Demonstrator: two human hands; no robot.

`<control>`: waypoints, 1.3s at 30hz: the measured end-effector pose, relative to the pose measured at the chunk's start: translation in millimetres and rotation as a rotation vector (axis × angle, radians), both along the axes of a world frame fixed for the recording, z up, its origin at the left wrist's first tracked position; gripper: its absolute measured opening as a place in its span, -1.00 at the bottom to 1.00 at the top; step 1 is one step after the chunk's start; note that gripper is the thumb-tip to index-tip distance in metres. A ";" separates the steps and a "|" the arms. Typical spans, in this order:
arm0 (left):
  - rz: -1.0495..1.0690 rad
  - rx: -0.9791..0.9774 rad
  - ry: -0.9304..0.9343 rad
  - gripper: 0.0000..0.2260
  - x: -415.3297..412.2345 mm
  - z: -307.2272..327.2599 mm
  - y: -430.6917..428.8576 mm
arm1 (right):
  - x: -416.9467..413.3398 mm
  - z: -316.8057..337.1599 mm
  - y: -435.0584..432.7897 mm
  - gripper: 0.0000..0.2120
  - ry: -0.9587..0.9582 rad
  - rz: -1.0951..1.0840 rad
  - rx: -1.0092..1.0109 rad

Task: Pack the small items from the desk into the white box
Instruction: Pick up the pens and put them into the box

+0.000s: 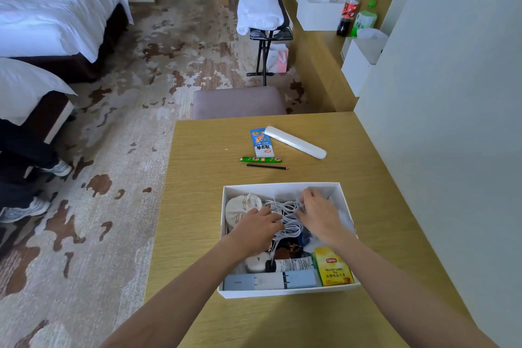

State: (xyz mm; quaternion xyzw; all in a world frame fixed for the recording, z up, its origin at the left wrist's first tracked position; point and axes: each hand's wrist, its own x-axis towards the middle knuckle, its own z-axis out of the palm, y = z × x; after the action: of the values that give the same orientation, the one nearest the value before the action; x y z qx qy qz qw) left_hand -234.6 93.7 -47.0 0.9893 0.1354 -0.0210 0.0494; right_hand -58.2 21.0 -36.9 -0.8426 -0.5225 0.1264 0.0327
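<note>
Inside the white box [282, 185], the left hand [258, 227] grips the white cable coil [286, 219]; the right hand [319, 215] seemingly pinches its far loops.

The white box [282, 292] sits open on the desk [203, 206], already crowded. A loosely coiled white cable [286, 224] lies in its middle and a cream cloth pouch [240, 205] fills the far left corner. A yellow tea packet [333, 267] stands in the near right corner, beside a white tube [295, 264] and a long grey charger [268, 281] along the near wall. Beyond the box lie a black pencil [267, 167], a green sausage stick [260, 159], a blue snack packet [262, 143] and a slanted white case [295, 142].
</note>
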 end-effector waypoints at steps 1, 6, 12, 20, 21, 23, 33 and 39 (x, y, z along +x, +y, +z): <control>-0.003 -0.005 -0.017 -0.65 -0.3 1.1 0.3 | 0.3 -0.3 1.9 -0.67 0.020 0.011 -0.016; 0.073 -0.128 -0.329 -0.72 -4.1 24.2 15.1 | 17.2 15.2 5.4 -0.77 0.184 0.019 0.107; 0.351 -0.203 -0.592 -0.78 -0.3 44.1 60.8 | 37.5 51.0 22.6 -0.87 0.358 0.032 0.322; 0.681 -0.457 -0.172 -0.73 20.2 15.2 137.0 | 55.8 18.9 87.9 -0.85 0.341 0.100 0.113; 0.670 -0.446 -0.132 -0.73 22.8 10.9 144.8 | 57.0 10.9 98.5 -0.82 0.346 0.106 0.078; 0.663 -0.431 -0.066 -0.71 28.2 1.6 159.9 | 58.3 -5.0 120.5 -0.77 0.335 0.125 0.022; 0.549 -0.337 0.080 -0.62 68.3 -47.1 207.3 | 56.5 -60.3 180.5 -0.76 0.047 0.289 -0.180; 0.468 -0.240 0.085 -0.65 90.0 -64.4 217.4 | 59.4 -60.1 188.3 -0.86 -0.069 0.494 -0.297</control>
State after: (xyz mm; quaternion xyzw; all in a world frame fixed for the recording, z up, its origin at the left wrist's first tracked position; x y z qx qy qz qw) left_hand -144.6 311.0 -111.4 0.9164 0.3589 -0.0664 0.1643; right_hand 1.1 209.3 -96.9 -0.6893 -0.6883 0.1771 -0.1405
